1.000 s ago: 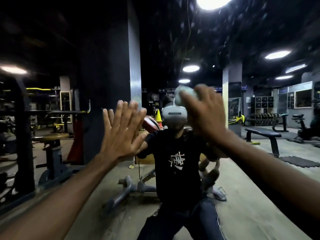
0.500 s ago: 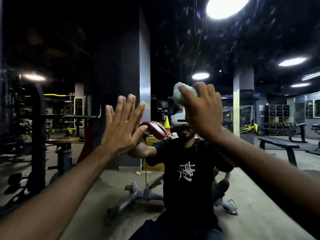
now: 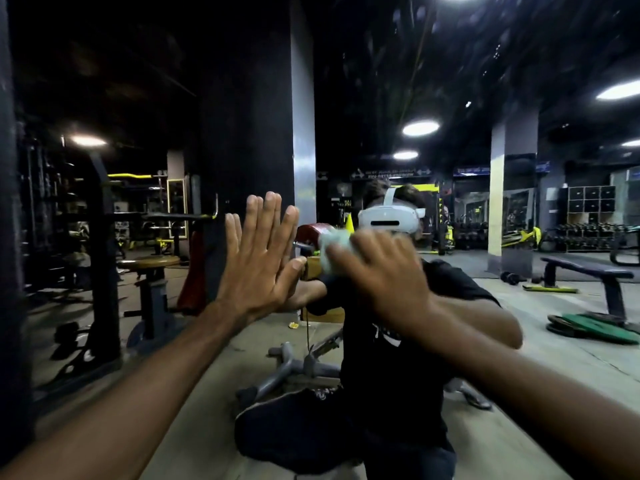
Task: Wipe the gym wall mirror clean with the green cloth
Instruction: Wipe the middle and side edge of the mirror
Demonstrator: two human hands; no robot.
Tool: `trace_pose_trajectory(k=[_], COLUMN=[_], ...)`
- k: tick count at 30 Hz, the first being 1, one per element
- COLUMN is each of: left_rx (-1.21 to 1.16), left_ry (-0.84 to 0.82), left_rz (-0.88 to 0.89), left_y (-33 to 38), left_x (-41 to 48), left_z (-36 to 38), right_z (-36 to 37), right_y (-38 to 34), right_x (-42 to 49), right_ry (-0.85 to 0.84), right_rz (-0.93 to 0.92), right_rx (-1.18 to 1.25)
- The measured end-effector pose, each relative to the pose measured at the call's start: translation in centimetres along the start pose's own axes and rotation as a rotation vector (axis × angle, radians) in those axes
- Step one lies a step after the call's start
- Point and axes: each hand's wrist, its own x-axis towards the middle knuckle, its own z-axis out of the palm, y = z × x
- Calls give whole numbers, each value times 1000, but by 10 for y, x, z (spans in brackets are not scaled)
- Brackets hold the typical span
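Note:
The wall mirror (image 3: 450,81) fills nearly the whole view and reflects the dark gym and a crouching person in a headset. My left hand (image 3: 258,261) lies flat on the glass, fingers straight and pointing up, meeting its own reflection. My right hand (image 3: 377,271) is blurred with motion and presses a pale green cloth (image 3: 332,249) against the mirror just right of the left hand. Only the cloth's left end shows past my fingers; the rest is hidden behind the hand.
A dark frame or wall edge (image 3: 10,237) runs down the far left beside the mirror. Everything else is reflection: a pillar (image 3: 303,133), weight benches (image 3: 588,275), racks, ceiling lamps and a concrete floor.
My right hand has swept the cloth down and to the left, from above the reflected headset to beside my left hand. The left hand stays flat on the glass.

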Motion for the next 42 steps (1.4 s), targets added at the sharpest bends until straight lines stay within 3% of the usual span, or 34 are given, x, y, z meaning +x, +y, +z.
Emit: trace_pose_trajectory(k=[3,5,6,11,13,15,19,24,25,28,29,31,34,36,39,42], left_rx=[4,10,19,17,-3,-12,-29,13,23,34,32,51,97,103,61,41], left_ry=[-3,-19,-12,32,33,35,42,18,2,8,7,8,6,19,50,56], left_rz=[35,63,82,113,113,118,137,139,152,72,34,0,80,111,70,76], left_y=[11,13,12,16,21,25,27,-5,-14,-41,-51,-76,-106,-109,-110,-117], left_x=[-51,-73,-76,-78,-87,-95,-106,-117,-117,-104,-96,-72,-46,-48,-49,-43], left_z=[15,20,22,28,34,39,40,32,28,14,9,-1,-11,-7,-3,-4], right_z=[-4,-12,-14,-17,-10,-12,-23,-18,-11,4,7,13,10,17,26,16], right_y=[-41,-38,-29,-20,-55,-78,-50,-43,-59,-90,-83,-56,-20,-38,-78,-54], right_x=[-74,-76,-65,-38,-84,-124,-111,-82,-87,-79,-61,0,81,71,20,39], right_ry=[-136,-172,-143,3,-31,-98,-129,14,-17,-163,-151,-35,85,90,-15,-181], right_rz=[-281,-378,-350,124,120,-28,-243,139,81,-379,-442,-307,142,200,-119,-361], right_rx=[17,15,-4,-29,-21,4,-27,-92,-60,0,-11,-59,-158,-117,-73,-102])
